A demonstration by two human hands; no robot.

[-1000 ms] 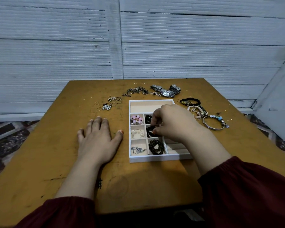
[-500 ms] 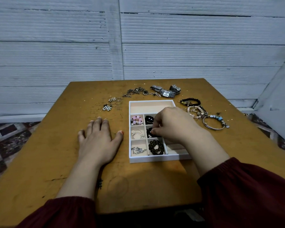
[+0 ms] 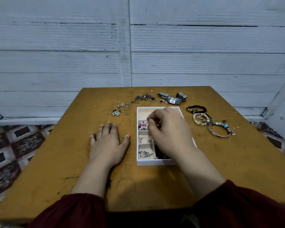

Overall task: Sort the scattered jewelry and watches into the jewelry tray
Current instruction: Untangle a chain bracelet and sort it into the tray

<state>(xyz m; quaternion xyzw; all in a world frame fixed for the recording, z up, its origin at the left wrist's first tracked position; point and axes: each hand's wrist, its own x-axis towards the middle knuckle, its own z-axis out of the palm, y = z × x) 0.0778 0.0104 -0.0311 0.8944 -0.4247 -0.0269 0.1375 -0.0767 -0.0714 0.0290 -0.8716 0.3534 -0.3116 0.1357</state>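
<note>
A white jewelry tray (image 3: 153, 162) with small compartments sits mid-table. Its left column holds pink beads (image 3: 143, 125), a pearly piece (image 3: 144, 139) and a silver charm piece (image 3: 145, 153). My right hand (image 3: 169, 130) hovers over the tray's middle, fingers curled and pinching a dark beaded bracelet (image 3: 158, 126) at the upper middle compartment; it hides the right half of the tray. My left hand (image 3: 108, 142) lies flat on the table, left of the tray. Two silver watches (image 3: 172, 98) lie behind the tray.
A chain pile (image 3: 143, 97) lies at the back. Rings and pearl earrings (image 3: 118, 111) are scattered back left. Right of the tray lie a black bracelet (image 3: 196, 108), beaded bracelets (image 3: 201, 119) and a silver bangle (image 3: 220, 130). A white wall stands behind the table.
My right hand has shifted away from me inside the tray, from the middle compartment toward the upper one. My left hand has stayed flat in place.
</note>
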